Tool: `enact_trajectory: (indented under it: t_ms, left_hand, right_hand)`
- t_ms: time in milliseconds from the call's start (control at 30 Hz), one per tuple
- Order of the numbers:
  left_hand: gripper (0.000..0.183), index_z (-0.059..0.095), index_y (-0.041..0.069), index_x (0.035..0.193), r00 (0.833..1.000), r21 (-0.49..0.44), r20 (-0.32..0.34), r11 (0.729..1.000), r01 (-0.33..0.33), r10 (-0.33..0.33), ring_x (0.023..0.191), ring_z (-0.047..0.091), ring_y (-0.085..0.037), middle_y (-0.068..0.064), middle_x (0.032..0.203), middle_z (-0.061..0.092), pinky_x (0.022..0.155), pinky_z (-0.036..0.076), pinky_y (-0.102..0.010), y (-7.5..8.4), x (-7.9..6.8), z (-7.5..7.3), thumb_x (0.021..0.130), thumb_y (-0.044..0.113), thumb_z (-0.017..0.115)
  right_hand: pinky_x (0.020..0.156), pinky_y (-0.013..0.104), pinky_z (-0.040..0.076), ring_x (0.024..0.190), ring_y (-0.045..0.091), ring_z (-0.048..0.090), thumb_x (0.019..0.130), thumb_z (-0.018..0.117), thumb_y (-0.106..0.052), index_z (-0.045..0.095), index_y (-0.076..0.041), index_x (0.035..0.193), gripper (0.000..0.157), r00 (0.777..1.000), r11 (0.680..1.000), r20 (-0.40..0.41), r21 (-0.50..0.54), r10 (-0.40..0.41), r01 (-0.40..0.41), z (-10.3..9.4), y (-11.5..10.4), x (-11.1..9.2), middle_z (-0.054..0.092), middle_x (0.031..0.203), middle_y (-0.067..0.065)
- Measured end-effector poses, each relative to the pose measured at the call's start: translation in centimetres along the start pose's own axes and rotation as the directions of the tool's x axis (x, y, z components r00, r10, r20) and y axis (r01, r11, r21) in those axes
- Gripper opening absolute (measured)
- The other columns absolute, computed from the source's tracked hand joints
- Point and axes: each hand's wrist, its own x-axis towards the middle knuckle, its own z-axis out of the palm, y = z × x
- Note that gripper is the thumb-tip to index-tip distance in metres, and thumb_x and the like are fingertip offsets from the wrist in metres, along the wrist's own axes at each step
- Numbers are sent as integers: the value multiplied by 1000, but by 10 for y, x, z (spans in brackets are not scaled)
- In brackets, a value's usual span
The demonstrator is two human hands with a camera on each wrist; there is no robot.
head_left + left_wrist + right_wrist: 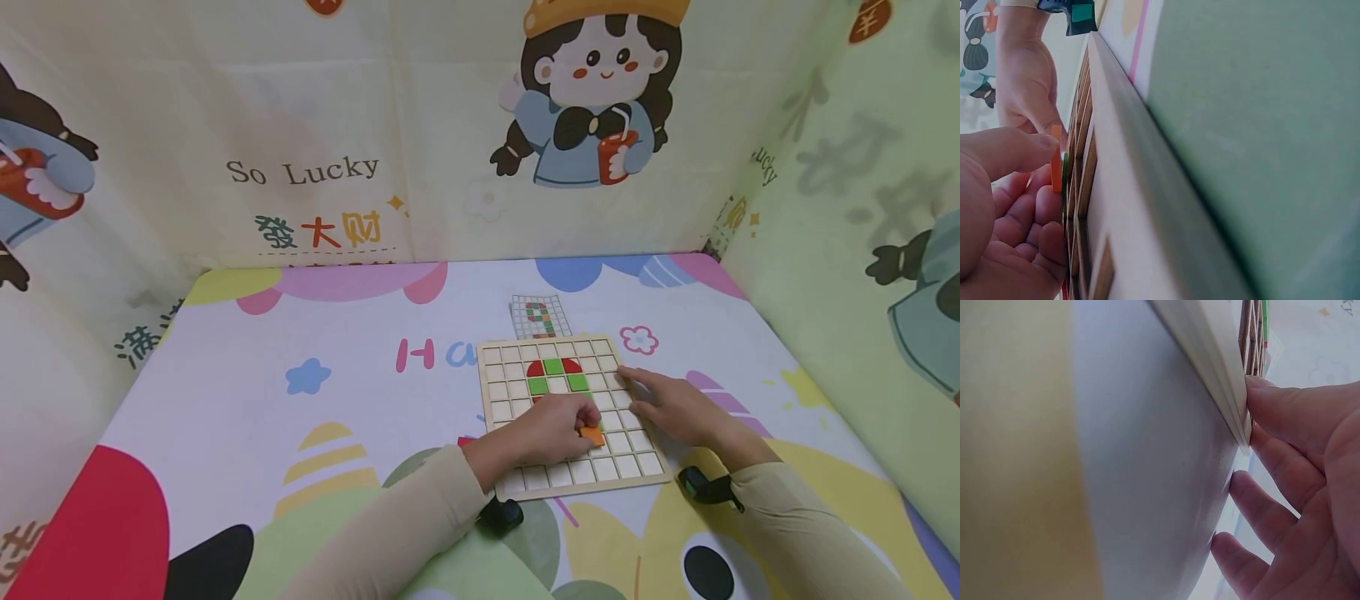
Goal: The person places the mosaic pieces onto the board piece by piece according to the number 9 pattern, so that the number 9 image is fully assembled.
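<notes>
My left hand [551,427] pinches a small orange square tile [593,435] over the lower middle of a wooden grid board [637,465]. In the left wrist view the orange tile [1056,159] stands edge-on between thumb and fingers, close above the grid. Green tiles [552,367] and red quarter-round tiles [572,366] lie in the upper cells; my left hand hides others. My right hand [678,408] rests at the board's right edge, fingers mostly extended. In the right wrist view its thumb [1285,412] touches the board's rim, while other fingertips rest on the table.
Behind the board lies a printed grid card [542,317] with a coloured pattern, its lower part covered by the board. Something red [466,441] shows beside my left wrist, mostly hidden. A patterned cloth [225,400] covers the table, and printed curtains [435,125] surround it.
</notes>
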Motion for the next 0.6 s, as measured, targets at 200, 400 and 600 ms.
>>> enact_trajectory:
  t_ms: [200, 400, 600]
  left_hand:
    - [21, 65, 12, 109, 1000, 26, -2, 1000, -10, 10, 86, 54, 0, 11, 94, 61, 80, 45, -14, 0, 0, 1, 89, 11, 74]
    - [21, 64, 12, 108, 1000, 19, 7, 1000, -20, 20, 88, 55, 1, 12, 95, 61, 82, 45, -14, 0, 0, 1, 90, 12, 74]
    - [22, 62, 11, 106, 999, 15, 15, 999, -43, 43, 87, 55, -1, 10, 94, 61, 82, 45, -14, 1, -1, 1, 89, 9, 75]
  right_hand:
    - [102, 64, 37, 130, 50, 45, 96, 66, -15, 46, -1, 147, 57, 1000, 1000, -2, -4, -6, 6, 0, 0, 0, 48, 143, 29]
    - [102, 64, 37, 129, 50, 46, 96, 66, -14, 46, 0, 147, 57, 1000, 1000, -4, -9, -10, 10, 0, 0, 0, 48, 143, 29]
    - [101, 64, 38, 129, 49, 47, 96, 65, -14, 46, 0, 147, 56, 1000, 1000, -8, -13, -20, 20, 0, 0, 0, 49, 142, 29]
